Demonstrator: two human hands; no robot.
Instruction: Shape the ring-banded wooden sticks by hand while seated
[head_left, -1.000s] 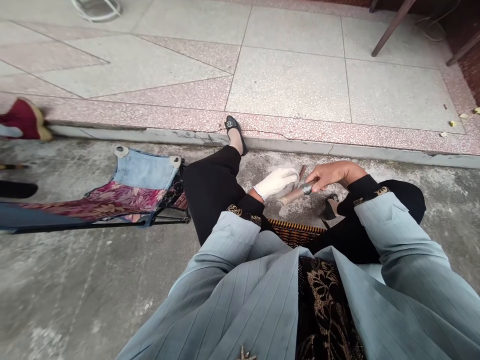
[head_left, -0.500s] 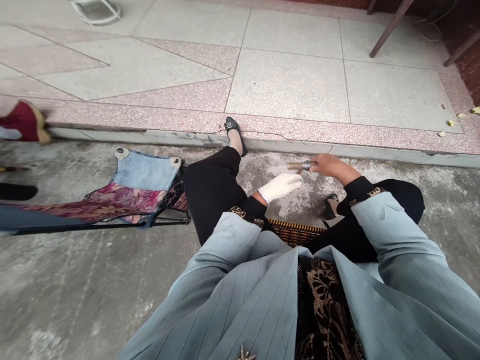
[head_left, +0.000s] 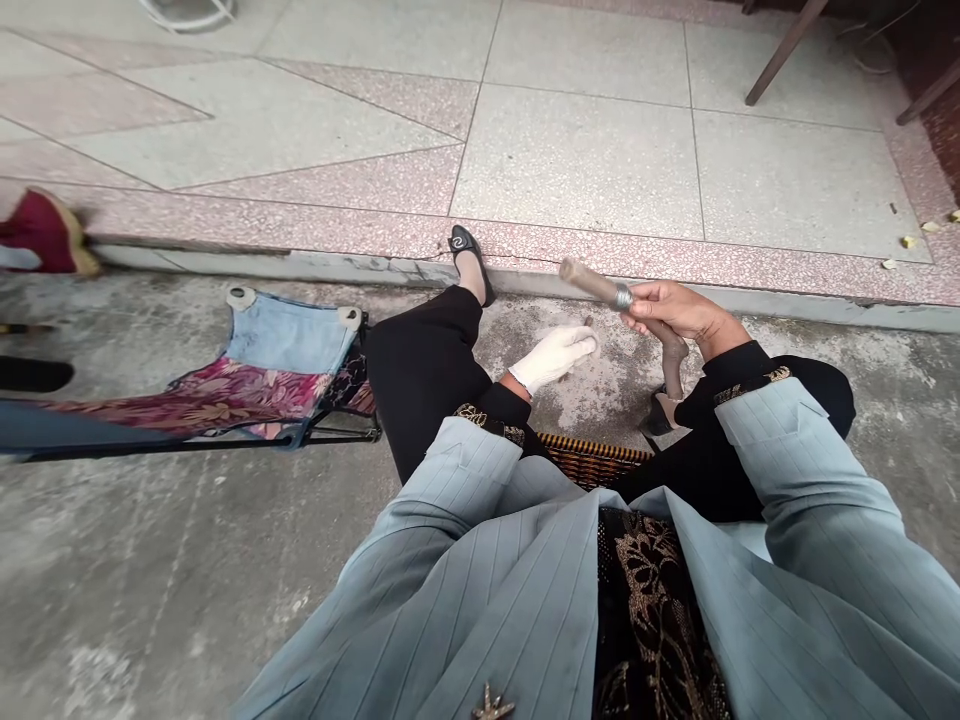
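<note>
My right hand (head_left: 675, 308), bare, grips a brownish round rod (head_left: 591, 281) at its near end. A band of silver wire (head_left: 623, 296) is wound around the rod beside my fingers. The rod points up and to the left, its far end over the step edge. My left hand (head_left: 559, 355) wears a white knitted glove, its fingers closed. A small brown tip (head_left: 588, 322) sticks out above these gloved fingers; its kind is too small to make out. The two hands are apart, above the concrete between my knees.
A low folding chair (head_left: 292, 335) with denim and flowered cloth stands at my left. A wicker seat (head_left: 596, 460) shows under me. Ahead runs a raised tiled step (head_left: 577, 160). Another person's red shoe (head_left: 45, 232) is at the far left; wooden legs (head_left: 786, 52) stand at the upper right.
My right hand has lifted the rod and tilted its far end upward, away from my left hand. My left hand has shifted slightly left.
</note>
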